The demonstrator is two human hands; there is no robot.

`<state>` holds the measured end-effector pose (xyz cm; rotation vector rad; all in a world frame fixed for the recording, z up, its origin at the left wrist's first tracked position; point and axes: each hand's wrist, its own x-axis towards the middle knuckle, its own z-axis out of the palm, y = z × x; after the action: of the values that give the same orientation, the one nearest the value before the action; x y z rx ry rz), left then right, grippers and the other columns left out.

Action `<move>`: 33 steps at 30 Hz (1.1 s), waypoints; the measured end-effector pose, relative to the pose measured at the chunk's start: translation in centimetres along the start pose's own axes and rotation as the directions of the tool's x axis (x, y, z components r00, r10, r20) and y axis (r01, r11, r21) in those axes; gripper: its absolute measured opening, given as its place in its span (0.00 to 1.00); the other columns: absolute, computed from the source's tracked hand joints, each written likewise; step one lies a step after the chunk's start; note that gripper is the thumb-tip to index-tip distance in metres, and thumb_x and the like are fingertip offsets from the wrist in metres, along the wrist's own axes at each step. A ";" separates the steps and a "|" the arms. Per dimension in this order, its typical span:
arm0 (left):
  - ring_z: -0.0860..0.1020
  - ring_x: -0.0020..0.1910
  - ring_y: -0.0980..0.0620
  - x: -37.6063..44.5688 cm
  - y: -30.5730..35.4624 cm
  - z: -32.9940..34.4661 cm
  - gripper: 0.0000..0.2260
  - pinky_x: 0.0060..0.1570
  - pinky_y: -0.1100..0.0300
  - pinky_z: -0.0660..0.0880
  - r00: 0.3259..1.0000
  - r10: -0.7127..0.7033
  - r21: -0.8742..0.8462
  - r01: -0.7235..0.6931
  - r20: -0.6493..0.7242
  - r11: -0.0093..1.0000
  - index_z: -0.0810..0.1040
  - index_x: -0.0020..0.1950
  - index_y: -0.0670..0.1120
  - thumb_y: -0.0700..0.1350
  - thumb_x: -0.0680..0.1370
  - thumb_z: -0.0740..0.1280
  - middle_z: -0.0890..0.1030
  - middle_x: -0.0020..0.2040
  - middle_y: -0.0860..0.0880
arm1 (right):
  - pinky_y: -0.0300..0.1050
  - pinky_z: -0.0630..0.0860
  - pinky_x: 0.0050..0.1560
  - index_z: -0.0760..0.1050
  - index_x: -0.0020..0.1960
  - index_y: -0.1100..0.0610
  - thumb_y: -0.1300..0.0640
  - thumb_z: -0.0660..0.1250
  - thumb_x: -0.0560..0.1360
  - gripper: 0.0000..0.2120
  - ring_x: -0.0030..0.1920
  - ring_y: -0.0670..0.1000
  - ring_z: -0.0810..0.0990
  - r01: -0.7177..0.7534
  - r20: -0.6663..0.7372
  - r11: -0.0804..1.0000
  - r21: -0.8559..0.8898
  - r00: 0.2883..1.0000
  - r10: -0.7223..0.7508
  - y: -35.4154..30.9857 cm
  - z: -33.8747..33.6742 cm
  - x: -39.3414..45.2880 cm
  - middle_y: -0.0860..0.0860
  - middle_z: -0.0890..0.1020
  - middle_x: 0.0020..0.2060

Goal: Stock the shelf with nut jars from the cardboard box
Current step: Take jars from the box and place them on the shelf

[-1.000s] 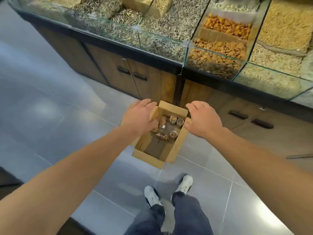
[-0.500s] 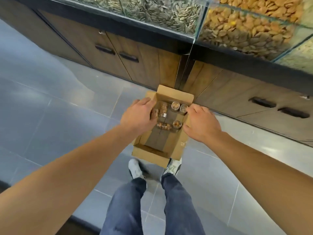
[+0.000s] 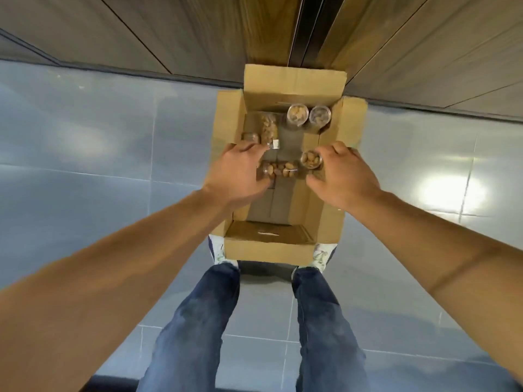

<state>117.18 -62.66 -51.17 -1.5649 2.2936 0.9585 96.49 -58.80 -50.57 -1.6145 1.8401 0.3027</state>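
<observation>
Cardboard box (image 3: 285, 251) — six nut jars (image 3: 297, 115) inside. Left hand (image 3: 237, 172) and right hand (image 3: 343, 176) — fingers curled over jars; actual grip cannot be told.

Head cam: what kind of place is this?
Likely a shop floor, though not certain: an open cardboard box of clear nut jars sits on grey floor tiles against wood-grain cabinet fronts.

Glossy grey tiled floor (image 3: 99, 171), wooden cabinets (image 3: 198, 29)
</observation>
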 end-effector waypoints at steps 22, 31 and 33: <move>0.71 0.64 0.44 17.8 -10.7 29.4 0.26 0.63 0.51 0.68 0.999 -0.014 0.105 0.018 -0.046 0.994 0.70 0.68 0.50 0.47 0.70 0.69 0.75 0.63 0.47 | 0.52 0.60 0.72 0.62 0.73 0.55 0.54 0.71 0.73 0.33 0.73 0.59 0.57 -0.031 -0.224 0.997 -0.068 0.975 0.015 7.9 23.3 19.5 0.55 0.60 0.73; 0.64 0.69 0.42 17.5 -11.0 29.6 0.31 0.64 0.46 0.60 0.994 -0.075 0.229 0.091 -0.077 0.969 0.64 0.73 0.51 0.47 0.71 0.70 0.72 0.67 0.45 | 0.56 0.64 0.64 0.65 0.69 0.56 0.62 0.72 0.69 0.31 0.67 0.63 0.62 -0.113 -0.217 0.899 -0.423 0.976 0.021 8.7 23.7 19.7 0.60 0.66 0.66; 0.66 0.68 0.42 16.5 -10.6 27.6 0.31 0.66 0.46 0.62 0.996 -0.073 0.114 0.078 -0.043 0.990 0.65 0.73 0.51 0.48 0.71 0.71 0.71 0.67 0.45 | 0.57 0.65 0.62 0.67 0.66 0.56 0.60 0.71 0.71 0.26 0.63 0.63 0.65 -0.134 -0.210 0.889 -0.439 0.977 0.044 8.1 22.6 19.3 0.60 0.70 0.62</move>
<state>114.56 -60.69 -84.88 -1.6229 2.2533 0.7698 95.78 -59.51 -81.37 -1.9258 2.1083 0.6784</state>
